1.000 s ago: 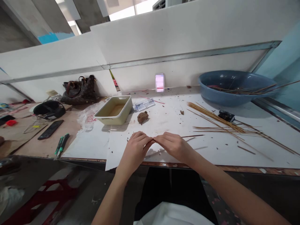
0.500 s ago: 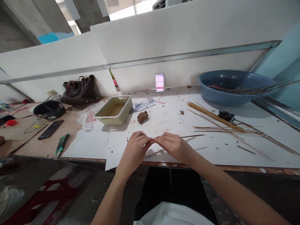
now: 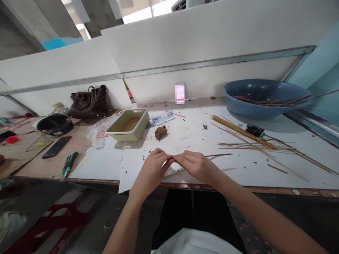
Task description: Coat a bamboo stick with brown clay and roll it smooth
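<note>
Little changes: the left hand [image 3: 153, 171] and right hand [image 3: 197, 165] stay pressed together at the fingertips [image 3: 170, 157], perhaps pinching something too small to tell. One thin stick [image 3: 218, 155] lies just beside the right hand. Beyond sit one lump of clay [image 3: 161, 132], one tray [image 3: 127, 135], one blue bowl [image 3: 246, 107].

A thin straight brown stick [image 3: 218, 155] juts rightward from beneath the right hand [image 3: 197, 165]
</note>
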{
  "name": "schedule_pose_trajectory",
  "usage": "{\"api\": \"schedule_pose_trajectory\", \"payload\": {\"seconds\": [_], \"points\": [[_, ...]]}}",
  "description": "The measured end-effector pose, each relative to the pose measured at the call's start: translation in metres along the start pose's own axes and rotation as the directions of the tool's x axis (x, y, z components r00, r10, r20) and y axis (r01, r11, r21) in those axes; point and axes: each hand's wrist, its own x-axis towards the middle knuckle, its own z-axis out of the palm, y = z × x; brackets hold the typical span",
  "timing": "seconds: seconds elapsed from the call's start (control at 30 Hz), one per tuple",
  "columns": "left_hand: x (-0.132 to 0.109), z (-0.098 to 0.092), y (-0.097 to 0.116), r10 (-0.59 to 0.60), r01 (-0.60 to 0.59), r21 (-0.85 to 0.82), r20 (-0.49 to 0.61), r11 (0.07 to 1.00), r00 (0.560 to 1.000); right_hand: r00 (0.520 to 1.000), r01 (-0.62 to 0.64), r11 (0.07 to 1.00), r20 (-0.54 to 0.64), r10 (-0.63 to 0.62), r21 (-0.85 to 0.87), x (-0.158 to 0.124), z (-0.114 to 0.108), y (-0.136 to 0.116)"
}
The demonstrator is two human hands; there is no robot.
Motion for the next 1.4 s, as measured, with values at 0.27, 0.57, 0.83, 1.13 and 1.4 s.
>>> {"api": "schedule_pose_trajectory", "payload": {"seconds": [0.27, 0.57, 0.83, 1.13, 1.4], "points": [[-0.0003, -0.0059, -0.0014, -0.022, 0.025, -0.072, 0.037, 0.997, 0.999, 1.000, 0.018, 1.000, 0.018, -0.018, -0.016, -0.0002, -0.0005, -0.0020], [-0.0064, -0.0024, -0.0006, 0.043, -0.044, -0.011, -0.070, 0.999, 0.997, 1.000, -0.006, 0.995, 0.021, 0.004, 0.095, -0.0007, -0.0030, -0.0031], [-0.0041, -0.0059, -0.0061, 0.021, -0.021, 0.008, -0.034, 1.000, 0.999, 0.999, -0.031, 0.997, 0.034, 0.034, -0.071, -0.0027, 0.0037, 0.0010], [-0.0072, -0.0073, -0.0088, 0.032, -0.032, -0.009, -0.055, 0.999, 0.998, 0.983, -0.182, 0.977, 0.031, 0.180, 0.108, -0.0081, 0.0012, -0.0016], [-0.0041, -0.0044, 0.0000, 0.023, -0.022, 0.048, -0.024, 0.999, 0.999, 0.987, -0.155, 0.980, 0.062, 0.149, 0.126, -0.0074, -0.0008, -0.0044]]}}
